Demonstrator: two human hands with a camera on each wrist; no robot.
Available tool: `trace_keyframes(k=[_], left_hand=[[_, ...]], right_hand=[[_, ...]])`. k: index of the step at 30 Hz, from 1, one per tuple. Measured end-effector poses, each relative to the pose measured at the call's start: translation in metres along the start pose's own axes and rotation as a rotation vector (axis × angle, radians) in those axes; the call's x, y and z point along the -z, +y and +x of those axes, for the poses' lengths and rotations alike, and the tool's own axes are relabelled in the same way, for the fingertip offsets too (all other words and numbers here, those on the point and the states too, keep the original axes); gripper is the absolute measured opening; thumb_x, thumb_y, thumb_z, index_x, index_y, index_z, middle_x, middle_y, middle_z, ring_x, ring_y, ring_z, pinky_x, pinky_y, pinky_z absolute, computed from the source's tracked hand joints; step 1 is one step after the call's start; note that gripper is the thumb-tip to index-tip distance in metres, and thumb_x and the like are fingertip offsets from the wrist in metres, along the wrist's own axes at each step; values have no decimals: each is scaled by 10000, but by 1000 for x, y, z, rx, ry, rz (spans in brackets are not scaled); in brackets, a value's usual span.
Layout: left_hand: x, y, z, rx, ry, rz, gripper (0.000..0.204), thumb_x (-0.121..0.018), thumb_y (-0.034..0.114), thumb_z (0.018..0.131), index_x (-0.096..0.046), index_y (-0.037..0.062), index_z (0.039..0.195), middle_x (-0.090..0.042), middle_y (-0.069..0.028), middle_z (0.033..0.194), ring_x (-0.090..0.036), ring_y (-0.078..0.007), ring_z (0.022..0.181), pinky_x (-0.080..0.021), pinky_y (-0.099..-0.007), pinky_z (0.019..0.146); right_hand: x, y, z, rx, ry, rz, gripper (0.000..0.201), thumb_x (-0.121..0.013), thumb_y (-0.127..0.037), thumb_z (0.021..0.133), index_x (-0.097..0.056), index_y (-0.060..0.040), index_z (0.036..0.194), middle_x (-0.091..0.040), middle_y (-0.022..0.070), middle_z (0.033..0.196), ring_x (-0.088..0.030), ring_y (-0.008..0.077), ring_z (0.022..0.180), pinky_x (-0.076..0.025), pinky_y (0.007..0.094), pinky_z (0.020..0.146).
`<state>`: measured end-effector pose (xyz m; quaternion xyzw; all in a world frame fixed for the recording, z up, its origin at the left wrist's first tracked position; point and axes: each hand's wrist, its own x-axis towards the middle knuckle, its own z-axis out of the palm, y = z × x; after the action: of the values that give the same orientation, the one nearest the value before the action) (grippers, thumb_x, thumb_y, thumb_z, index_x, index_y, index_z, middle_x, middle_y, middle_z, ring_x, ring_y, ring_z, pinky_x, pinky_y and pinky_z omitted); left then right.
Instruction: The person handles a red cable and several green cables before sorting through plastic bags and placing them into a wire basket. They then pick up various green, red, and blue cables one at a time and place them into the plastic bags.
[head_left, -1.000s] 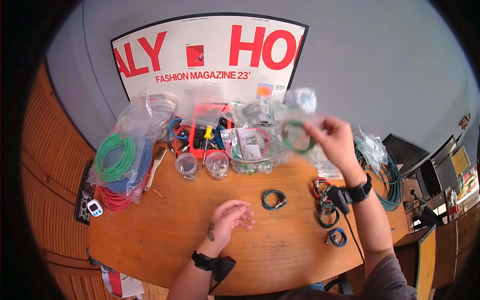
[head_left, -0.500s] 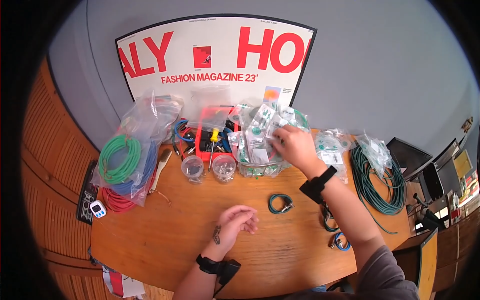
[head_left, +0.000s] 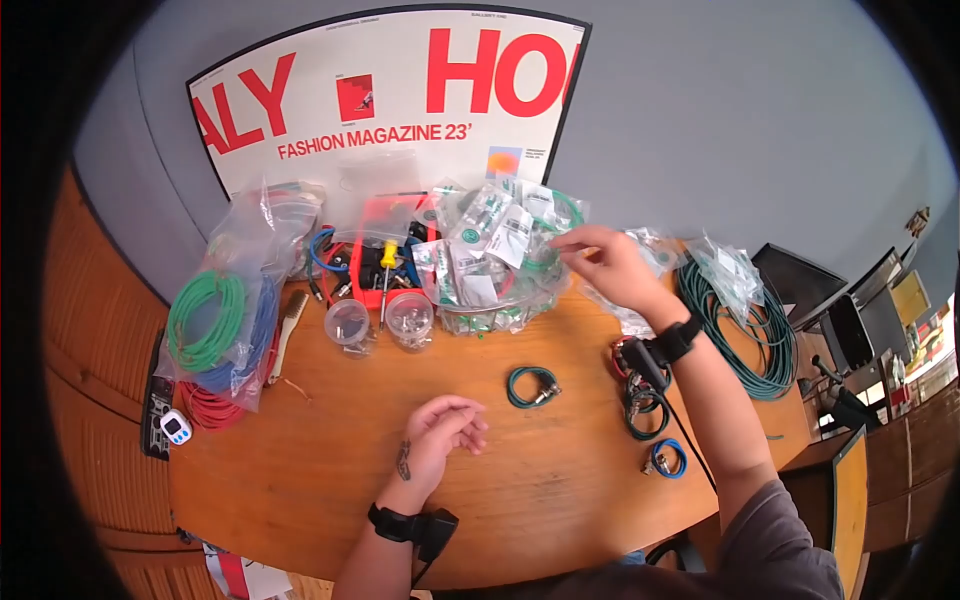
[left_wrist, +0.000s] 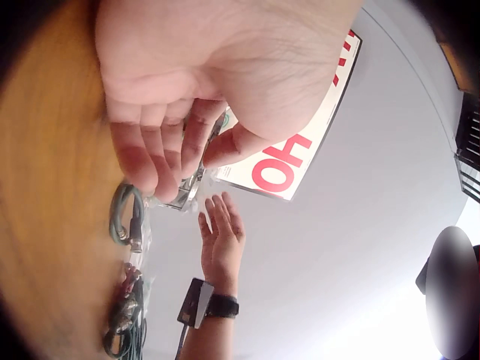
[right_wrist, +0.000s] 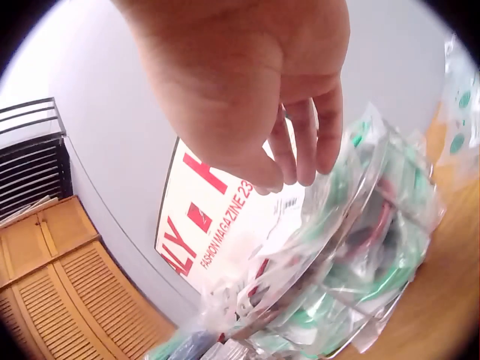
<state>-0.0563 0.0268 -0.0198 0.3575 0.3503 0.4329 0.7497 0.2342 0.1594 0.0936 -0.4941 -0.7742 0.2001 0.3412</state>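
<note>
My right hand (head_left: pixel 615 268) hovers at the right side of a heap of clear bags (head_left: pixel 510 235) with white labels, its fingers loosely extended. Seen from the right wrist, the hand (right_wrist: pixel 255 97) holds nothing, and the bags (right_wrist: pixel 315 292) sit below it in a basket with a thin metal rim. Green and red cable shows through the plastic. Over the front of the table my left hand (head_left: pixel 437 438) is idle, fingers loosely bent and nothing in them. A coiled dark green cable (head_left: pixel 515 396) with metal connectors lies just beyond it.
At the right lie several coiled cables (head_left: pixel 645 425), a blue one (head_left: pixel 680 460) and a large green coil (head_left: pixel 760 370). Two clear tubs (head_left: pixel 409 318), a red bin (head_left: pixel 369 290) and a yellow-handled screwdriver (head_left: pixel 389 256) stand at the back. Bagged cable (head_left: pixel 207 320) sits left.
My right hand carried a bagged green cable coil leftward onto the heap, let go of it and drew back to the right. The left hand has stayed nearly still.
</note>
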Motion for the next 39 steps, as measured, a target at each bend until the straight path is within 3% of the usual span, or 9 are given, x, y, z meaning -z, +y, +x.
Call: trace_keyframes(k=[6,9,12,19,27,29,33,35,39], left_hand=[[-3,-1,0,-19,-7,35,189,-541,95,938,-628,-38,1040,-658,-126,865,-637,-190,704,-515,-304,613],[-4,-2,1,-26,-9,57,189,-541,96,939,-629,-38,1038,-657,-124,860,-636,-189,699,-514,-305,605],[-1,-3,1,-37,-14,48,187,-539,93,940,-630,-39,1037,-657,-125,856,-635,-189,694,-515,-305,598],[0,-3,2,-35,-1,18,177,-537,80,940,-627,-44,1028,-658,-128,849,-635,-194,689,-514,-308,592],[-3,1,-1,-19,9,34,175,-546,89,943,-623,-43,1028,-658,-129,853,-637,-194,703,-511,-303,606],[-4,0,-1,-28,2,37,176,-550,93,944,-623,-43,1028,-658,-128,853,-638,-194,705,-510,-302,608],[0,-2,1,-21,-9,70,180,-552,100,947,-625,-39,1034,-661,-127,865,-641,-192,710,-515,-304,616],[-1,-2,0,-21,-14,76,184,-552,101,948,-626,-39,1040,-664,-129,875,-644,-193,718,-517,-303,621],[-2,0,-1,-29,-110,139,232,-531,127,961,-619,-35,1101,-674,-134,928,-661,-202,777,-523,-296,659]], right_hand=[[57,85,-65,-239,-49,-336,264,-695,-161,847,-702,-62,1092,-695,150,1026,-680,268,919,-548,366,800],[54,115,-92,-382,79,-738,514,-772,-292,780,-623,-114,1239,-672,165,1058,-655,308,1005,-527,391,863],[51,129,-95,-609,45,-677,623,-795,-296,753,-557,-131,1304,-667,149,1057,-642,315,1024,-521,403,868],[58,137,-97,-500,246,-631,676,-824,-203,684,-553,-134,1299,-699,113,929,-680,287,878,-535,389,772],[69,51,-112,-198,455,-422,424,-700,-96,821,-635,-161,1235,-721,140,888,-700,299,855,-546,347,754],[65,37,-115,-91,470,-485,365,-693,-109,867,-633,-82,1226,-731,148,916,-714,257,860,-547,327,748],[46,13,-126,-136,417,140,312,-667,-109,917,-626,12,1202,-734,115,947,-700,168,839,-539,294,735],[33,-17,-133,-355,249,480,279,-645,-95,942,-625,64,1170,-707,53,935,-638,83,813,-513,250,721],[-3,-32,-145,-398,42,497,239,-600,-140,978,-649,22,1147,-660,-15,874,-572,48,782,-462,218,714]])
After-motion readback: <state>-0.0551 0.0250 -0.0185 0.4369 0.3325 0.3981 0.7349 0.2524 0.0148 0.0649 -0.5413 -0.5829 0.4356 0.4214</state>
